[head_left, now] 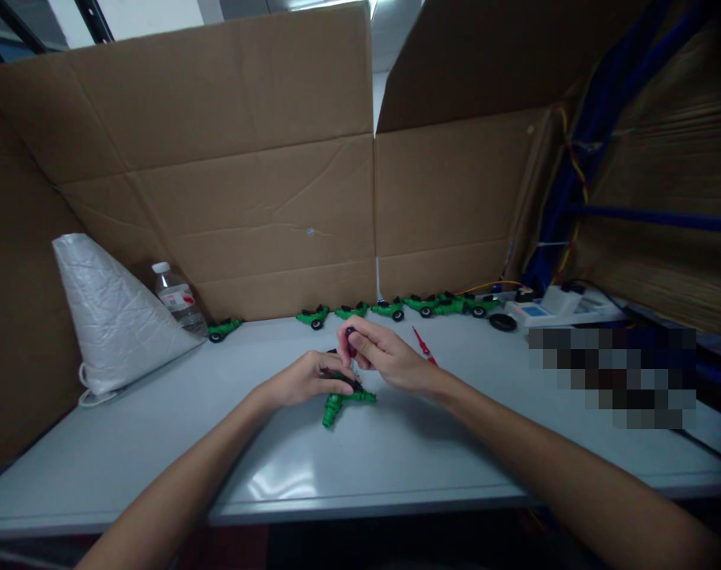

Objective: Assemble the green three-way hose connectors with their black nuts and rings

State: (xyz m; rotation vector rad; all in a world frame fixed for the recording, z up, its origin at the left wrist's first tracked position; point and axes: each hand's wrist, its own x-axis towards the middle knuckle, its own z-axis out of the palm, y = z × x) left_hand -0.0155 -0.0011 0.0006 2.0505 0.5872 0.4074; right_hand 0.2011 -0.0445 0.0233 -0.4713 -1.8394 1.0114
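Observation:
My left hand (305,380) rests on the grey table (158,443) and grips a green toy vehicle (342,404) by its dark top; the toy's green body sticks out below the fingers. My right hand (384,356) is just above and to the right, with its fingers pinched on a small dark round part (351,332), perhaps a wheel. The two hands touch over the toy. What lies under the left palm is hidden.
A row of several finished green toy vehicles (396,307) lines the back of the table against cardboard walls (247,198). A white bag (111,317) and a water bottle (179,301) stand at left. A red tool (423,345) lies behind my right hand. Cables and a white box (559,305) sit at right.

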